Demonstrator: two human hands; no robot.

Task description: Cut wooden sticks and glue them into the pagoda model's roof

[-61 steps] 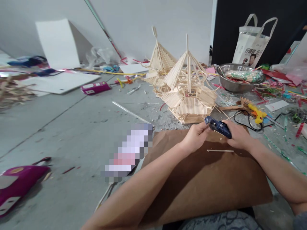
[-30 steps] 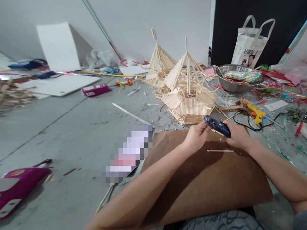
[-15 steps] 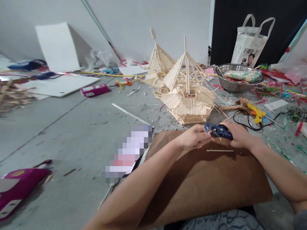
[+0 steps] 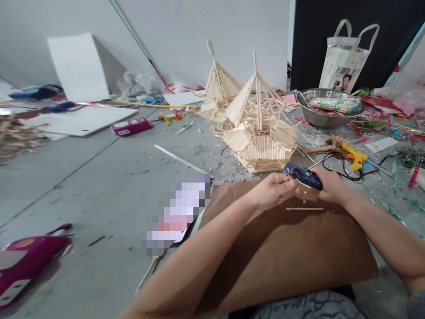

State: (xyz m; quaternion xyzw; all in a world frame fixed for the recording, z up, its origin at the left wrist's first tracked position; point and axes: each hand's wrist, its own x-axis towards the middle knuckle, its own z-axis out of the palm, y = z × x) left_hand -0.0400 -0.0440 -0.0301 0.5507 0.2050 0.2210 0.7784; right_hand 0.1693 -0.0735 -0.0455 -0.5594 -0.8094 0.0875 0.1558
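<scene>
My right hand (image 4: pixel 332 186) is closed around a compact dark blue hand tool (image 4: pixel 307 178), whose exact kind I cannot make out. The tool's far end reaches over the fingers of my left hand (image 4: pixel 274 190). Those fingers are pinched together on a thin wooden stick (image 4: pixel 304 184), which shows just under the tool. Below both hands, another thin stick (image 4: pixel 304 208) lies flat on the brown board (image 4: pixel 292 261), with small pale crumbs near it. Just beyond the board stands a model pavilion built of wooden sticks (image 4: pixel 264 148), with a pointed roof partly filled in.
A second stick pavilion (image 4: pixel 217 82) stands behind the first. To the right are a yellow glue gun (image 4: pixel 355 156) with a black cord and a metal bowl (image 4: pixel 327 117) holding packed sticks. Magenta power strips (image 4: pixel 29 257) and a blurred-out flat device (image 4: pixel 181 212) lie left.
The blue tool has tilted and its shape looks more closed. My left fingers have shifted slightly right, and the pale stick beneath the tool now shows. The loose stick stays put.
</scene>
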